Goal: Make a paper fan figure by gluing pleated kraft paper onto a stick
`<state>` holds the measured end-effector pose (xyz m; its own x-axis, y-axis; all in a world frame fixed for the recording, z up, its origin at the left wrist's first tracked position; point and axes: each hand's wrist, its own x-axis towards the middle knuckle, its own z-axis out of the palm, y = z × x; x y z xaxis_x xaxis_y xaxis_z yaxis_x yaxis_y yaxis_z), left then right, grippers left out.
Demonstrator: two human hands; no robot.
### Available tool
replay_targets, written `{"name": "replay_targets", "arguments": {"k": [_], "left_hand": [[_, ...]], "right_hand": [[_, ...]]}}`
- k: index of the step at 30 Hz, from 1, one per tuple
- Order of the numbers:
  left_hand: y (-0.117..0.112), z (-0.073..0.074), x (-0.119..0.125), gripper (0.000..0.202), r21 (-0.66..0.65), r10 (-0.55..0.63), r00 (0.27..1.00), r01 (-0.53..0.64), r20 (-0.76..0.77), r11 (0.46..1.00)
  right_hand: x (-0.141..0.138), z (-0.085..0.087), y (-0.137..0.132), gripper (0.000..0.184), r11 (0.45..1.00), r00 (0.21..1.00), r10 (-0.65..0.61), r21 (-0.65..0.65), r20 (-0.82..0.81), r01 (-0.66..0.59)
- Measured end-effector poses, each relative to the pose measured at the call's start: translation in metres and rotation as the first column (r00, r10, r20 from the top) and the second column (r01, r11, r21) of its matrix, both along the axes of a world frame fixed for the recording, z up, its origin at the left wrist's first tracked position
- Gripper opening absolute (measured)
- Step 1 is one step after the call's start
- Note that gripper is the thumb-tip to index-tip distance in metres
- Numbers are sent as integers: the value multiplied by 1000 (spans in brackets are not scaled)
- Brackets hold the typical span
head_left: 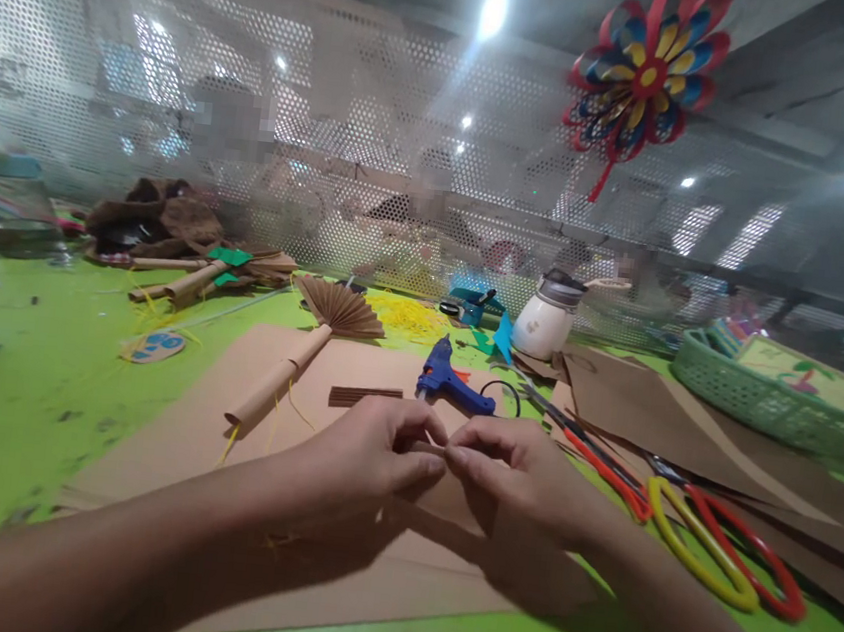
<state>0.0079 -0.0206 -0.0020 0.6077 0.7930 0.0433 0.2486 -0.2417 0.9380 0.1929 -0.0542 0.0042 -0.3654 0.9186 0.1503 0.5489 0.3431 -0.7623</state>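
Note:
My left hand (381, 453) and my right hand (522, 472) meet over a large sheet of brown kraft paper (353, 605). Both are closed, thumbs pressed to fingertips, and their tips nearly touch. Whatever lies between the fingers is thin or small, and I cannot make it out. Just beyond my left hand lies a pleated strip of brown paper (366, 398). A blue glue gun (451, 379) rests on the sheet beyond both hands. To the left is a pleated paper fan (339, 307) joined to a rolled paper tube (276, 379) with yellow strings.
Scissors with yellow and red handles (702, 557) and an orange-handled pair (606, 471) lie by brown sheets (631, 398) at right. Behind stand a white bottle (544, 321), a green basket (752, 396) and yellow shreds (411, 317). A colourful flower ornament (649, 76) hangs above.

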Motion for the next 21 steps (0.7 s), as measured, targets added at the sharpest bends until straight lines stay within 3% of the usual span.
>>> {"name": "replay_targets", "arguments": {"k": [4,8,14,21], "left_hand": [[3,2,1,11,-40,47,996,-44,73,998],[4,10,-1,12,-103,95,977,-76,191,992],[0,9,1,9,-125,105,966,-77,234,989],[-9,17,-1,16,-295,32,947,68,320,953]], "right_hand": [[1,-5,3,7,991,958,-77,-128,-277,43],[3,-7,5,15,982,865,-113,-189,-489,22],[3,-7,4,10,985,835,-123,-168,-536,37],[0,-9,2,9,995,853,-87,-95,-515,43]]}}
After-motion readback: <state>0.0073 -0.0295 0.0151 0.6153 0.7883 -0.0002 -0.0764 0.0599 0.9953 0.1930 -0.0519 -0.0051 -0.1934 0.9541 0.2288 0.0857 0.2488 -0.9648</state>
